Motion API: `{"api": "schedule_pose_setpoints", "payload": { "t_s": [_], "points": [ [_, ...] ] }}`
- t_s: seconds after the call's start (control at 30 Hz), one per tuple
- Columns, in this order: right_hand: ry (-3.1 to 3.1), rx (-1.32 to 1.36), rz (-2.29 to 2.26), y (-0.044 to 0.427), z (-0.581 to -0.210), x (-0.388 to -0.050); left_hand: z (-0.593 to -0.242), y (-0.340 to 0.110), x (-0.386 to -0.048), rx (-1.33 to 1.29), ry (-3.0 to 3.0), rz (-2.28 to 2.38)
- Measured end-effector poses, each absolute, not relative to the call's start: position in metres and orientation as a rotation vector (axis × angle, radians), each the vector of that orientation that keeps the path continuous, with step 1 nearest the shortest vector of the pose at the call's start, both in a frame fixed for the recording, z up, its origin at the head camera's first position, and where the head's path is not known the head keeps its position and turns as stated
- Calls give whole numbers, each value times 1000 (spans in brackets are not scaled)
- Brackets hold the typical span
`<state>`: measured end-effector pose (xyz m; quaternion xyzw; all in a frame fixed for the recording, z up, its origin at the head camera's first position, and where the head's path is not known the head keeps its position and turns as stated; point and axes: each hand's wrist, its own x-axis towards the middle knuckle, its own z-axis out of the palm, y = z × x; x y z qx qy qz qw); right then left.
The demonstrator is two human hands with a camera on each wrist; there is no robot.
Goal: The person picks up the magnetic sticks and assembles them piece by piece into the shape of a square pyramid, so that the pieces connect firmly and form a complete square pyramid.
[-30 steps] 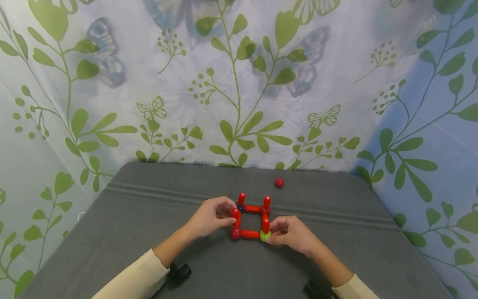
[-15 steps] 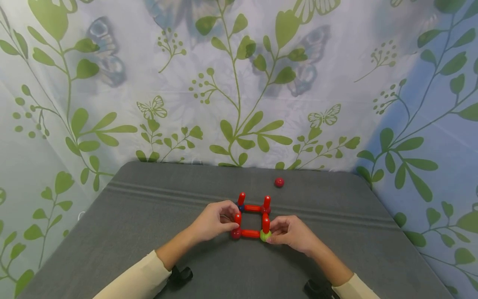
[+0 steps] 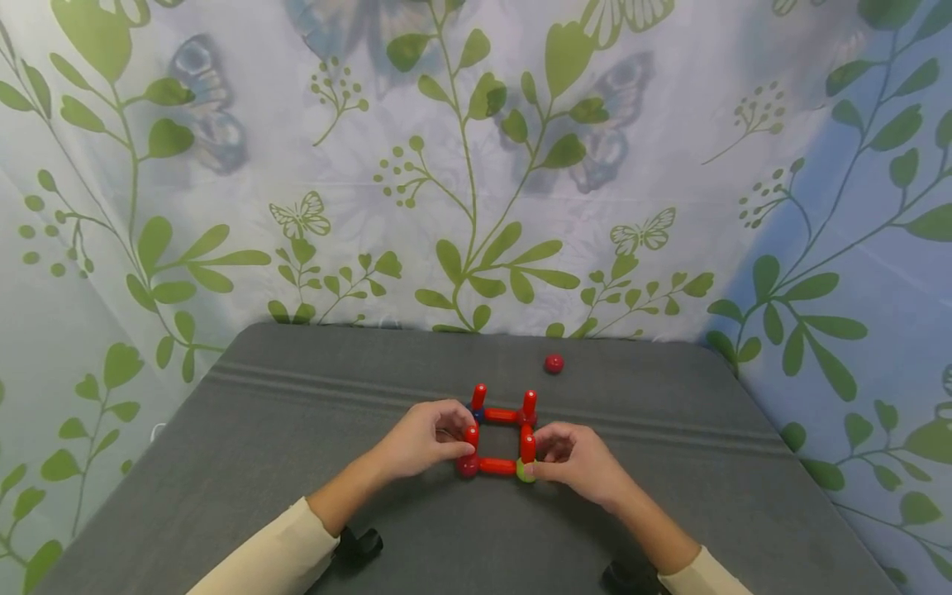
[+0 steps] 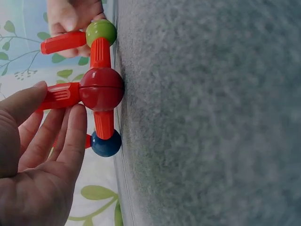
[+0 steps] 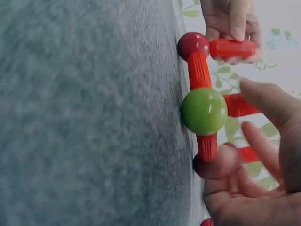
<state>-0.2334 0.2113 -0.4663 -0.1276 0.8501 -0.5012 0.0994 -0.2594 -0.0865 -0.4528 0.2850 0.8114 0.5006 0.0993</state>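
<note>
A square frame of red rods and balls stands on the grey table (image 3: 491,529), with a red rod upright on each corner. Its corners are a green ball (image 5: 203,111), a red ball (image 4: 102,89), a blue ball (image 4: 106,143) and another red ball (image 3: 530,419). My left hand (image 3: 424,440) pinches the upright rod (image 4: 61,95) on the front-left red ball between thumb and fingers. At the green corner, my right hand (image 3: 583,465) has thumb and fingers spread around the upright rod (image 5: 240,104). Its lower fingers are beside the side rod (image 5: 207,147).
A loose red ball (image 3: 554,364) lies behind the frame, near the table's back edge. Beyond that edge hangs a leaf-patterned curtain (image 3: 476,165). Dark straps (image 3: 360,545) hang below the wrists.
My left hand has shifted slightly down with its rod, which now stands on the red ball. My right fingers have moved off the green ball, up towards its upright rod.
</note>
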Motion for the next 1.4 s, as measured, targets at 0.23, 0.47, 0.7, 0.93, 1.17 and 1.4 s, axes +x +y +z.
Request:
{"api": "schedule_pose_setpoints", "payload": {
  "t_s": [0.23,0.47,0.7,0.93,1.17,1.4],
  "points": [
    [2588,-461,-1581,202,-462,-231,-451,-81,-265,876,2433,1402],
    [2582,-440,-1618,198,-464,-232,-448,-70,-266,903,2517,1291],
    [2588,-405,-1611,195,-465,-235,-446,-67,-266,904,2556,1255],
    [2608,-389,-1581,195,-469,-239,-447,-66,-268,893,2542,1265],
    [2594,-401,-1583,196,-470,-242,-446,-68,-269,892,2545,1270],
    [2667,-188,-1750,203,-460,-257,-442,-71,-286,778,2720,1389]
  ]
}}
